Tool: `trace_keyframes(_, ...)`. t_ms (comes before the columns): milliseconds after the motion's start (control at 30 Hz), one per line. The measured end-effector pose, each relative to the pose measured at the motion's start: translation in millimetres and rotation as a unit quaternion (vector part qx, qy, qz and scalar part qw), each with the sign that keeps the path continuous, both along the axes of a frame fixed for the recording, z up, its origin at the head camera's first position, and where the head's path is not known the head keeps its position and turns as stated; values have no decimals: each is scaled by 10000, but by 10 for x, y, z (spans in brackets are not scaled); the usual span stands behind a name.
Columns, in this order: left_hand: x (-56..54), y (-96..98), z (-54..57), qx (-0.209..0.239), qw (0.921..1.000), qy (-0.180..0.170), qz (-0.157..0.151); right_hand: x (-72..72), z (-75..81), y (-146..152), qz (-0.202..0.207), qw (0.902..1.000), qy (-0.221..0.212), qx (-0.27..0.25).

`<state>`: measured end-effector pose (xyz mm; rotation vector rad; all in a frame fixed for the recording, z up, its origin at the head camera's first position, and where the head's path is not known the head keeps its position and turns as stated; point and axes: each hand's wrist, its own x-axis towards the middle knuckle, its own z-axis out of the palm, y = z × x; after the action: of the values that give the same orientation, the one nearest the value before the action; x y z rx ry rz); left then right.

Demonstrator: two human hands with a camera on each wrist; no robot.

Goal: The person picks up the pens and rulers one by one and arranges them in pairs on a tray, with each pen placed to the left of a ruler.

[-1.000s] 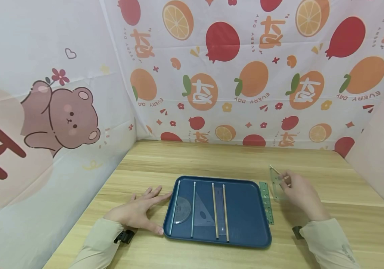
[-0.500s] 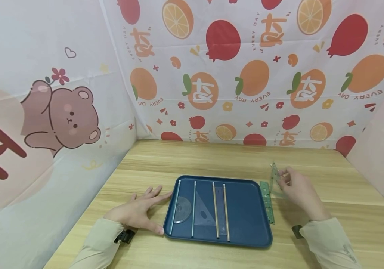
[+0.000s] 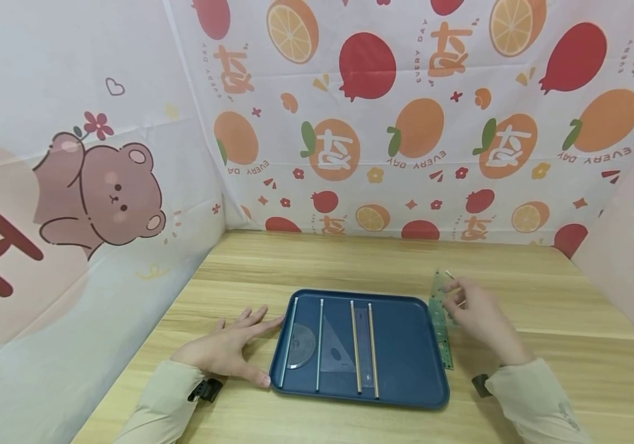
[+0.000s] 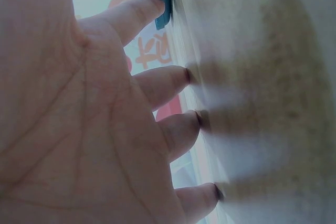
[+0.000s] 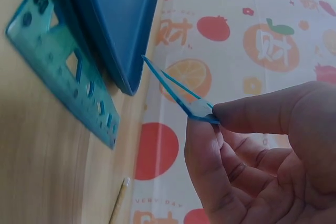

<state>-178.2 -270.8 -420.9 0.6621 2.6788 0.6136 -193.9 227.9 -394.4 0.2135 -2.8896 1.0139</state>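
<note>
My right hand (image 3: 478, 314) pinches a translucent green set square (image 3: 438, 285) between thumb and fingers. The right wrist view shows this set square (image 5: 176, 92) nearly edge-on, above the table. Below it a green stencil ruler (image 3: 445, 351) lies along the right side of the blue tray (image 3: 408, 351). My left hand (image 3: 228, 351) lies spread at the tray's left edge, its thumb and index finger at the rim. In the left wrist view, fingertips of this left hand (image 4: 105, 108) rest on the table.
On the tray are a clear protractor (image 3: 301, 346), a clear set square (image 3: 335, 354), a clear ruler (image 3: 362, 345), teal pencils (image 3: 319, 345) and gold pencils (image 3: 373, 351). Another gold pencil (image 5: 119, 200) lies on the table beyond my right hand. Printed cloth walls (image 3: 372, 185) enclose the table.
My right hand has lifted the green set square off the table, turned it, and carried it left to the green ruler beside the tray. The left hand has stayed still.
</note>
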Motion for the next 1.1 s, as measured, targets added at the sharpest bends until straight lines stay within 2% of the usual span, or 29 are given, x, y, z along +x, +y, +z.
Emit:
trace_keyframes(233,-6,14,-1,6,10000,18,-3,0,-21,-80,227,9996,0,-161)
trace_keyframes(667,-41,-18,-51,35,10000,80,-15,3,-106,-339,594,9961,-488,-444)
trace_keyframes(867,-54,-26,-89,10,10000,73,-28,10,-155,-428,760,9944,-590,-447)
trace_keyframes(1100,-65,-11,-81,2,10000,96,-27,-15,-177,-479,862,9925,-766,-398)
